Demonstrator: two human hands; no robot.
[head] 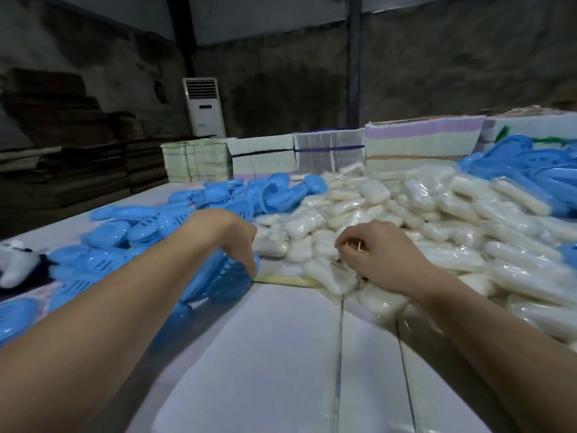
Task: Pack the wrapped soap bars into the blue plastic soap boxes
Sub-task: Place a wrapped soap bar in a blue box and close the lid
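Two bare forearms reach over the pale table. Left hand curls its fingers down onto an open blue soap box, gripping its rim. Right hand, fingers curled, rests on a wrapped soap bar just beside that box; whether it grips is unclear. Beyond the hands lie the soap heap and more blue boxes.
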